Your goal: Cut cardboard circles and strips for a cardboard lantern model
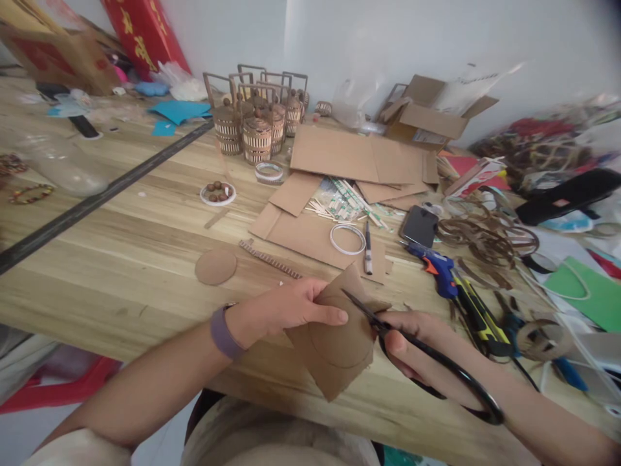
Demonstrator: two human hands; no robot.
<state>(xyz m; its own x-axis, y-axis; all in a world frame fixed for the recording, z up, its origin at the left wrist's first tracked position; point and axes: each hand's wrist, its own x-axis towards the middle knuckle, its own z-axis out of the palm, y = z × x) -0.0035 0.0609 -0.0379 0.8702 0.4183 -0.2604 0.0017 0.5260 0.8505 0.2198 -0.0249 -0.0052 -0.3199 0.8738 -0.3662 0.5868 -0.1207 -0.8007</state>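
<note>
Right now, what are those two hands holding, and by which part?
The left hand grips the cardboard piece at its upper left edge, thumb on top; the right hand holds the scissors by their black handles.

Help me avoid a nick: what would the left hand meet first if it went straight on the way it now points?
Beyond the cardboard it holds, probably the scissors in the right hand; the left hand points toward them, though the depth between is unclear.
</note>
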